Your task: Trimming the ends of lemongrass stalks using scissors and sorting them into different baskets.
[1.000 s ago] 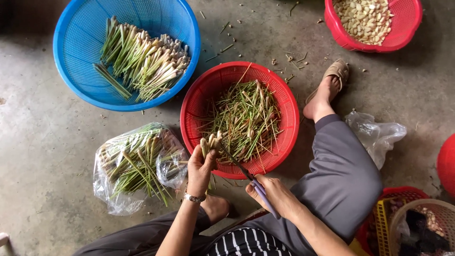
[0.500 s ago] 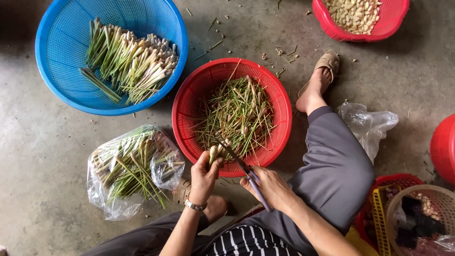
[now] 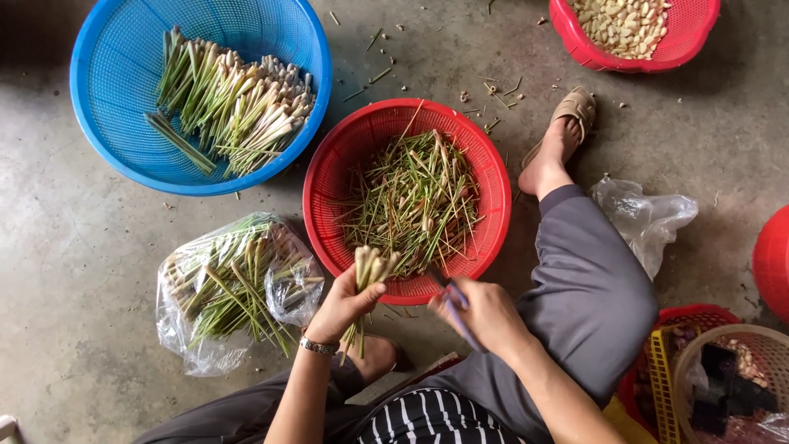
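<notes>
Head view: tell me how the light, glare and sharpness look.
Head view: soft, even daylight; glare on the clear plastic bag veils its stalks; left hand and its stalk bundle are sharp; right hand looks slightly soft; top-left corner is dimmer.

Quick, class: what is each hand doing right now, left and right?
Left hand: closed around a bundle of stalks.
Right hand: closed on a knife.

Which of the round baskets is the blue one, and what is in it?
The blue basket at the upper left, larger than the red ones. It holds neatly laid pale-ended green stalks.
</notes>
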